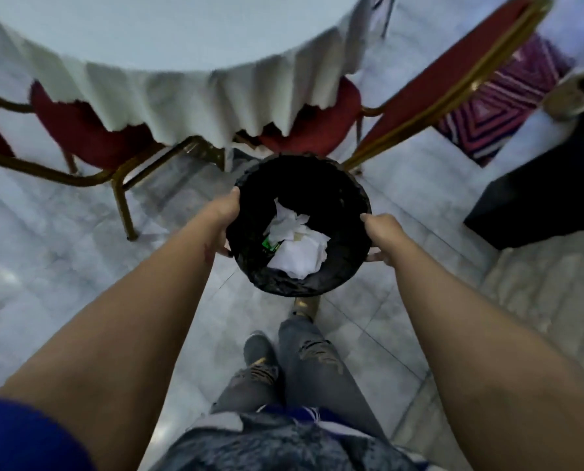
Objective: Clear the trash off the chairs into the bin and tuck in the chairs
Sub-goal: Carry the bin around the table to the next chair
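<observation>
A round black bin point(321, 180) lined with a black bag is held above the floor in front of me. My left hand point(224, 220) grips its left rim and my right hand point(382, 237) grips its right rim. Inside lie crumpled white papers point(299, 243) and a small green item point(270, 245). Two red chairs with gold frames stand beyond it: the left chair point(79, 130) and the right chair point(321, 122) both have their seats partly under the white tablecloth point(188, 93). No trash shows on the visible parts of the seats.
A round table point(168, 28) covered by the cloth fills the top. A red chair back point(453, 73) slants at the right. A patterned rug point(501, 107) and a black box-like object point(548, 195) lie at the right. My legs stand on a pale marble floor point(45, 253).
</observation>
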The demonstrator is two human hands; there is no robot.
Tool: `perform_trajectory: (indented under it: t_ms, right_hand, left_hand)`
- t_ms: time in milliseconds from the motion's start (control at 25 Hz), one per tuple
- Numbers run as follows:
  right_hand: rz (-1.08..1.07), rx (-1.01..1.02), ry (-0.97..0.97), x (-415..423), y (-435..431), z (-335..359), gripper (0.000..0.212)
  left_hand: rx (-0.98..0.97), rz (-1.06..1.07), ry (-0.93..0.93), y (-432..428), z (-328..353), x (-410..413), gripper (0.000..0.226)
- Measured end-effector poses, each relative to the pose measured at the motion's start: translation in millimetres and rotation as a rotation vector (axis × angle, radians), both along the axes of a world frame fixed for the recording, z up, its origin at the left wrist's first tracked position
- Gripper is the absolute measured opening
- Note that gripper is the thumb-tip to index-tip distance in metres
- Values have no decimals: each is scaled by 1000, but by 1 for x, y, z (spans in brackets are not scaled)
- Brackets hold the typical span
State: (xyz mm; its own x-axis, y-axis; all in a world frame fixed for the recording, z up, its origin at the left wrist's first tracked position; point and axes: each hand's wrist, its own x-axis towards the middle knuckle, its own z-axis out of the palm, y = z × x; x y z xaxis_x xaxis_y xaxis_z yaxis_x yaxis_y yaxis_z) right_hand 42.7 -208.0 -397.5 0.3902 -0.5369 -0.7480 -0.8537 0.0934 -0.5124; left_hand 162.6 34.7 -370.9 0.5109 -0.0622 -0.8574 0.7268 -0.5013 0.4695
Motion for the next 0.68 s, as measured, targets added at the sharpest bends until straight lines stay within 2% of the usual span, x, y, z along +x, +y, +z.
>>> perform_trajectory:
  t_ms: [400, 680]
  right_hand:
    - [-351, 20, 3, -132, -160, 44, 29]
    - [-419, 46, -15, -153, -318, 59, 29]
  left_hand:
    - [-108, -301, 104, -220, 42, -55, 71]
    - [-115, -358, 121, -391, 47, -68, 68]
